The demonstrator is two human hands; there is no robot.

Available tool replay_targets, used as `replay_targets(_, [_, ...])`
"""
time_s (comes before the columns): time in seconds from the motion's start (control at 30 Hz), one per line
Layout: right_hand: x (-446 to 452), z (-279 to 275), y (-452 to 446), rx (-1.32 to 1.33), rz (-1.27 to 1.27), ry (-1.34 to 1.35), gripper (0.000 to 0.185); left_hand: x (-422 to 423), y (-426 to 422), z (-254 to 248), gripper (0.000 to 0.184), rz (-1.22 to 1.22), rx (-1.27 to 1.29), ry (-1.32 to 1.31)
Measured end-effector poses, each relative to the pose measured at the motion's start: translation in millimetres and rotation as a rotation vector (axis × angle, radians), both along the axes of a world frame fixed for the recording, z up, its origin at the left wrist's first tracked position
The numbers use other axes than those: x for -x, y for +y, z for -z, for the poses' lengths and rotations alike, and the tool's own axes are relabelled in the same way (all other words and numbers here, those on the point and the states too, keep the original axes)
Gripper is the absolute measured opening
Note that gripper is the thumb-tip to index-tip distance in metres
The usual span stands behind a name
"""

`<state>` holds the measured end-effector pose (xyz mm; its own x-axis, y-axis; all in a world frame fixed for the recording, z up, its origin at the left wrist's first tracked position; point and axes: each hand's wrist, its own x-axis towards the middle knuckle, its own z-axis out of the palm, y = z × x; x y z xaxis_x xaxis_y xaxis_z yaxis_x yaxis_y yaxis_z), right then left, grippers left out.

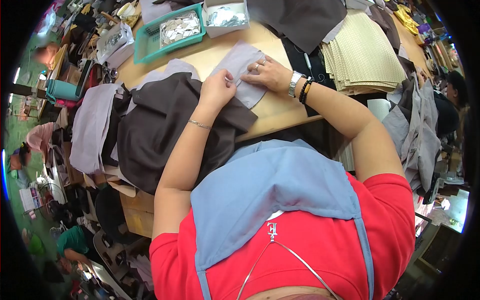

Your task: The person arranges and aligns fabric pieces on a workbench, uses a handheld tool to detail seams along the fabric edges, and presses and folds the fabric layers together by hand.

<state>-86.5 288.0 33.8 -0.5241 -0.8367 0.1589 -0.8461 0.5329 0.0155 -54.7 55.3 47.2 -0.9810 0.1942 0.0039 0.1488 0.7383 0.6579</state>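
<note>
A piece of light grey cloth (240, 57) lies on the wooden table (270, 117) before me. My right hand (271, 74) rests on its right part, fingers stretched over the fabric and holding nothing. At the cloth's left side is my left hand (218, 91), its thumb and fingers pressed together in a pinch. What is between those fingertips is too small or hidden to make out. Under my left wrist, dark brown cloth (155, 120) lies bunched over the table edge. More light grey cloth (92, 125) hangs at the left.
A green basket (145, 52) holds a container of pale flat pieces (180, 30). Beside it stands a white box (225, 31) with small shiny items. Right of my hands lie a pen (307, 61) and a stack of cream textured sheets (360, 55). Other people sit nearby.
</note>
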Motion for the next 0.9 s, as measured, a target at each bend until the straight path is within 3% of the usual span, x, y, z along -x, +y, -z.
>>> replay_targets(0.33, [-20, -9, -22, -0.113, 0.116, -0.159, 0.046, -11, -9, 0, 0.018, 0.039, 0.007, 0.038])
replay_targets(0.53, [-25, -14, -25, -0.137, 0.112, -0.1, 0.044, -36, -24, -2, 0.017, 0.001, -0.073, 0.126])
replay_targets(0.63, [-25, -12, -29, -0.075, 0.027, -0.06, 0.041, -42, -26, 6, 0.017, 0.015, -0.105, 0.234])
replay_targets(0.73, [-31, -22, -37, -0.046, 0.08, -0.182, 0.036, -42, -24, 13, 0.018, 0.02, -0.092, 0.329])
replay_targets(0.9, [-27, -16, -42, 0.168, 0.11, -0.302, 0.036, -39, -23, 15, 0.019, -0.032, -0.15, 0.236])
